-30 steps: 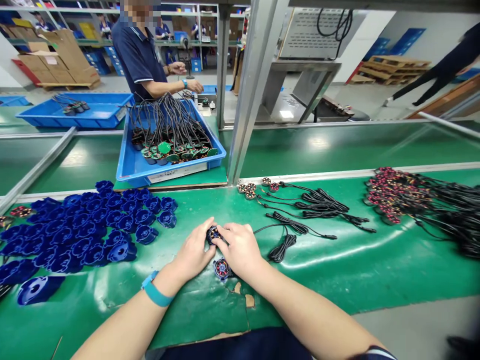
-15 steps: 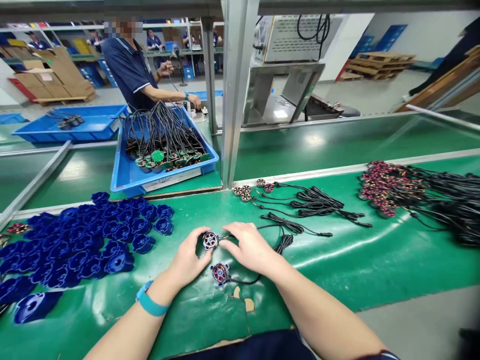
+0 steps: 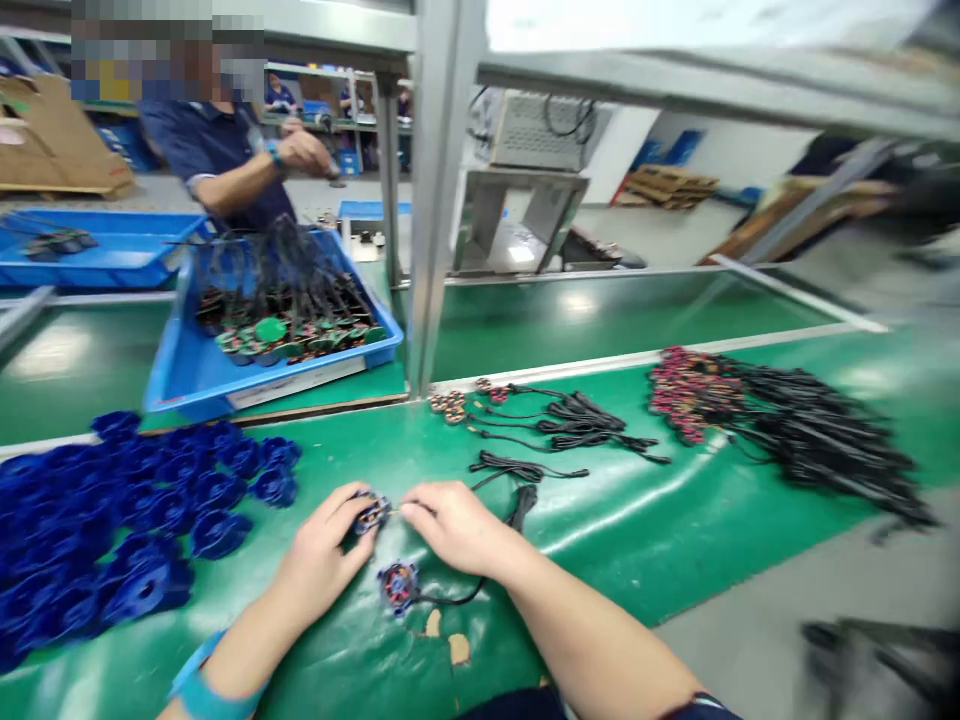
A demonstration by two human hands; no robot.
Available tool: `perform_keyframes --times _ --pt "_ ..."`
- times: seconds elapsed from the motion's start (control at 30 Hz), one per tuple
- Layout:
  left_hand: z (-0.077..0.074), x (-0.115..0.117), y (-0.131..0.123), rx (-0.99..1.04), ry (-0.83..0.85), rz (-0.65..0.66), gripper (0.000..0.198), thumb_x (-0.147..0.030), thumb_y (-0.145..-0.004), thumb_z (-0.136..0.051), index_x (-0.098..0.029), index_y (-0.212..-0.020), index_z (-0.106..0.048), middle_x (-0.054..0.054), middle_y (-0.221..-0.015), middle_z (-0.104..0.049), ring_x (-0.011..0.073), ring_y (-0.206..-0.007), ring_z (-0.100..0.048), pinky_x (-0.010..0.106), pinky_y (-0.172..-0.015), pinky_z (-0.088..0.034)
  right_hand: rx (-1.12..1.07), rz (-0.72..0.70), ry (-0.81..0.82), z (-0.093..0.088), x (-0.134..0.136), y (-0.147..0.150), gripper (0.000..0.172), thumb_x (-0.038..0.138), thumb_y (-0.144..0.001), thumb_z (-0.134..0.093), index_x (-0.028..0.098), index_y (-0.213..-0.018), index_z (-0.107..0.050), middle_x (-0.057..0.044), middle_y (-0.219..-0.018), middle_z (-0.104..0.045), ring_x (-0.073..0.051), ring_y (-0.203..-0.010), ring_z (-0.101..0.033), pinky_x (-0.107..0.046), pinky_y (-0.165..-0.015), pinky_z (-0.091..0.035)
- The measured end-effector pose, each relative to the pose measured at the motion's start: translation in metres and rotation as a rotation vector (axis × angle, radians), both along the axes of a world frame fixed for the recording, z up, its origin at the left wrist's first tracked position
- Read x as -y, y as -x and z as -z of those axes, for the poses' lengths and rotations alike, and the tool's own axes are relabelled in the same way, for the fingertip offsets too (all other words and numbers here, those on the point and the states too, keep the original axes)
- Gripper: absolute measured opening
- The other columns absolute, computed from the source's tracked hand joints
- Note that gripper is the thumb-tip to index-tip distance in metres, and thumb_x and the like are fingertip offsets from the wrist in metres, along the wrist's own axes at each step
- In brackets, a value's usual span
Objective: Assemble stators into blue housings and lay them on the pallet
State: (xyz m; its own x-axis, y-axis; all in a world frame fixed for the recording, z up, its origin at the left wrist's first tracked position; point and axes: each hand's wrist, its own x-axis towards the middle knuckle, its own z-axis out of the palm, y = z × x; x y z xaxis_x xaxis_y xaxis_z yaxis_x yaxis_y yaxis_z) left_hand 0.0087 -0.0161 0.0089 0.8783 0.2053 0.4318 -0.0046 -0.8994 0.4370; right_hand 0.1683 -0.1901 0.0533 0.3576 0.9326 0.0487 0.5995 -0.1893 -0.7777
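My left hand (image 3: 324, 548) is closed around a small blue housing (image 3: 372, 512) with a copper-wound motor stator seated in it, thumb below and fingers above. Just to its right, my right hand (image 3: 459, 528) pinches the thin cable (image 3: 396, 512) that comes out of the stator. Nearer to me on the green mat lies a second blue housing (image 3: 397, 588) holding a stator with red windings. Its black cable (image 3: 454, 601) runs off to the right beneath my right forearm. The picture is somewhat blurred.
Many loose blue housings (image 3: 217, 535) cover the left side. Stators with bundled black cables (image 3: 577, 415) lie behind my right hand, with a larger pile (image 3: 694, 392) further right. A blue tray (image 3: 307, 385) of wired parts and a metal post (image 3: 439, 220) stand behind; a co-worker (image 3: 225, 150) is beyond.
My view has shifted right, so the scene sits further left. My right hand's fingers have closed onto the cable beside the housing. The co-worker's lowered hand has risen.
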Motion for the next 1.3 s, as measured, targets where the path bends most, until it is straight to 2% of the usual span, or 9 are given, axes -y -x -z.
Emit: perform_keyframes --times 0.13,0.23,0.4,0.57,0.73,1.03,1.17,1.23,1.3 --pt "0.027 -0.019 -0.006 0.066 -0.012 0.053 0.023 -0.037 -0.091 -0.061 -0.029 -0.111 -0.067 0.004 -0.119 -0.072 0.0249 -0.106 -0.073 0.037 -0.091 -0.063 0.137 -0.017 0.017 0.004 -0.007 -0.005 0.019 0.025 -0.098 -0.055 0.019 -0.097 -0.074 -0.003 -0.097 -0.076 -0.016 -0.092 -0.069 -0.025 -0.087 -0.049" --pt "0.042 -0.027 -0.015 0.043 0.047 0.039 0.036 -0.042 -0.089 -0.06 -0.033 -0.124 -0.06 0.002 -0.122 -0.071 0.0261 -0.104 -0.074 0.042 -0.089 -0.065 0.209 0.014 0.009 0.01 -0.009 -0.011 0.021 0.031 -0.097 -0.06 0.017 -0.105 -0.072 -0.005 -0.099 -0.074 -0.016 -0.093 -0.067 -0.025 -0.089 -0.05" --pt "0.023 -0.007 -0.009 -0.034 0.315 -0.011 0.056 -0.029 -0.082 -0.066 -0.032 -0.133 -0.044 0.004 -0.125 -0.071 0.0268 -0.114 -0.07 0.044 -0.098 -0.062 0.297 -0.067 -0.131 0.01 -0.001 -0.002 0.042 0.047 -0.091 -0.068 0.02 -0.123 -0.068 -0.012 -0.128 -0.063 -0.023 -0.118 -0.056 -0.037 -0.106 -0.046" --pt "0.002 0.004 -0.008 -0.194 0.504 -0.012 0.064 -0.013 -0.08 -0.063 -0.026 -0.136 -0.035 0.009 -0.137 -0.064 0.0221 -0.13 -0.06 0.044 -0.112 -0.049 0.363 -0.14 -0.048 0.017 -0.002 0.005 0.051 0.052 -0.087 -0.072 0.023 -0.128 -0.064 -0.016 -0.147 -0.047 -0.031 -0.124 -0.052 -0.052 -0.11 -0.043" --pt "-0.002 0.006 -0.003 -0.211 0.56 0.011 0.065 -0.013 -0.081 -0.063 -0.025 -0.139 -0.035 0.01 -0.142 -0.061 0.022 -0.135 -0.056 0.042 -0.114 -0.046 0.454 -0.185 0.001 0.016 -0.007 0.011 0.06 0.058 -0.085 -0.071 0.024 -0.133 -0.061 -0.018 -0.15 -0.043 -0.035 -0.128 -0.05 -0.057 -0.108 -0.044" --pt "0.004 0.002 -0.003 -0.21 0.541 0.076 0.071 -0.014 -0.084 -0.064 -0.026 -0.144 -0.029 0.01 -0.136 -0.065 0.0235 -0.13 -0.059 0.048 -0.113 -0.046 0.457 -0.193 0.138 0.003 -0.02 0.018 0.059 0.064 -0.088 -0.062 0.021 -0.129 -0.063 -0.018 -0.136 -0.056 -0.035 -0.116 -0.056 -0.051 -0.093 -0.05" --pt "0.008 0.001 -0.002 -0.118 0.445 0.007 0.074 -0.013 -0.08 -0.068 -0.025 -0.144 -0.033 0.01 -0.128 -0.066 0.0237 -0.121 -0.064 0.045 -0.106 -0.052 0.304 -0.122 0.129 0.0 -0.012 0.012 0.046 0.048 -0.102 -0.049 0.022 -0.139 -0.055 -0.014 -0.133 -0.062 -0.029 -0.117 -0.058 -0.047 -0.1 -0.045" --pt "0.01 0.0 -0.002 -0.074 0.351 -0.038 0.068 -0.014 -0.08 -0.068 -0.024 -0.14 -0.039 0.01 -0.129 -0.064 0.0241 -0.12 -0.063 0.044 -0.105 -0.052 0.208 -0.081 0.125 0.002 -0.007 0.004 0.037 0.038 -0.106 -0.039 0.019 -0.129 -0.061 -0.012 -0.121 -0.069 -0.025 -0.109 -0.063 -0.041 -0.096 -0.045" --pt "0.011 -0.001 -0.002 -0.048 0.261 -0.053 0.06 -0.018 -0.081 -0.071 -0.024 -0.135 -0.045 0.01 -0.128 -0.064 0.0251 -0.119 -0.063 0.045 -0.104 -0.053 0.1 -0.095 0.125 0.006 -0.004 -0.005 0.038 0.033 -0.106 -0.035 0.018 -0.104 -0.069 -0.008 -0.096 -0.073 -0.02 -0.089 -0.066 -0.035 -0.085 -0.047"
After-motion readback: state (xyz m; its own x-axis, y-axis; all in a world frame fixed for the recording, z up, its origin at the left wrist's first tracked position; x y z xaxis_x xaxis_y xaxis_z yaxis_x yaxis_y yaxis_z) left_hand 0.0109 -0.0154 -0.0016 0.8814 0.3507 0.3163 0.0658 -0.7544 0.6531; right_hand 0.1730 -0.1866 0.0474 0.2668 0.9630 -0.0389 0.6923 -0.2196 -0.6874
